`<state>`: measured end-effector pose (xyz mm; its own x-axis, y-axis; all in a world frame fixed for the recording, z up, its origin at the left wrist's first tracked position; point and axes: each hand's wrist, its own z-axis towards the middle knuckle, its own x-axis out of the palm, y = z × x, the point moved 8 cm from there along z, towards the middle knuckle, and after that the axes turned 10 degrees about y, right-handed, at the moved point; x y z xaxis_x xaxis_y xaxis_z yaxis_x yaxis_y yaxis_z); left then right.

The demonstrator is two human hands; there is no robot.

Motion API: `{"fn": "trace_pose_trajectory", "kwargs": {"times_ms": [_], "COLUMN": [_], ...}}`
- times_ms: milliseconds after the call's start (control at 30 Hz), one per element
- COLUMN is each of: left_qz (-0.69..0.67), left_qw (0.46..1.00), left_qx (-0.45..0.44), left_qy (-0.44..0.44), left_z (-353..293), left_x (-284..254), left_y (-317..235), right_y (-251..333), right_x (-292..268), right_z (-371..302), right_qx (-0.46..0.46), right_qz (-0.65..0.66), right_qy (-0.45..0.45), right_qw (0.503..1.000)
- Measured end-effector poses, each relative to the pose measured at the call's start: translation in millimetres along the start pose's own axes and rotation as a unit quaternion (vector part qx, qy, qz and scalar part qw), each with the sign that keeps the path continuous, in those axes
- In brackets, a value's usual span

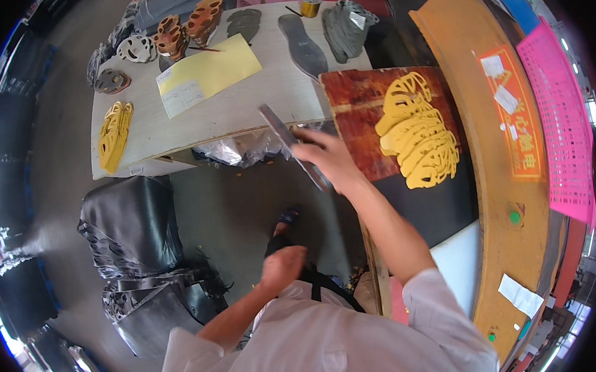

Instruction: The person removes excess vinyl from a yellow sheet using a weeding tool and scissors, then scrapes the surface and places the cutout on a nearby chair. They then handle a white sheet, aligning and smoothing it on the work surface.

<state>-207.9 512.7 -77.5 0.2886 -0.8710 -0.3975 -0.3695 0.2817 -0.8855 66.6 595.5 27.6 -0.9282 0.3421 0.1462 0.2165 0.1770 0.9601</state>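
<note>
In my right hand (330, 158) is a long, flat grey metal piece (282, 134), seen nearly edge-on, with my fingers closed round its middle. It is held in the air between the white table's front edge and a red-brown board (356, 124). A pile of yellow cut-out pieces (419, 134), full of slots, lies on that board, to the right of my right hand. My left hand (282, 267) hangs in front of my body, curled into a fist and slightly blurred. Nothing shows in it, and it touches nothing around it.
The white table (239, 114) bears a yellow sheet (216, 71), more yellow cut-outs (115, 137), brown cut-outs (186, 29), a dark sole shape (302, 48) and a tin (311, 5). An orange machine (470, 107) and pink basket (563, 122) stand right; black sheets (130, 227) lie left.
</note>
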Motion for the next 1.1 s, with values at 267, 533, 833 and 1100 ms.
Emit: {"fn": "trace_pose_trajectory", "kwargs": {"times_ms": [267, 533, 833, 1100], "left_qz": [-0.165, -0.021, 0.001, 0.322], "left_qw": [0.866, 0.942, 0.98, 0.82], "left_qx": [-0.45, -0.318, 0.187, 0.372], "left_qy": [-0.145, -0.103, 0.065, 0.293], "left_z": [-210, -112, 155, 161], "left_x": [1, -45, -26, 175], "left_y": [195, 167, -106, -247], "right_y": [-66, -67, -40, -90], "right_x": [-19, 4, -6, -14], "right_z": [185, 94, -259, -496], "right_qx": [0.032, -0.06, 0.045, 0.142], "right_qz": [-0.531, -0.479, -0.328, -0.125], "right_qy": [-0.171, -0.08, -0.167, -0.509], "right_qw": [0.829, 0.872, 0.928, 0.84]}}
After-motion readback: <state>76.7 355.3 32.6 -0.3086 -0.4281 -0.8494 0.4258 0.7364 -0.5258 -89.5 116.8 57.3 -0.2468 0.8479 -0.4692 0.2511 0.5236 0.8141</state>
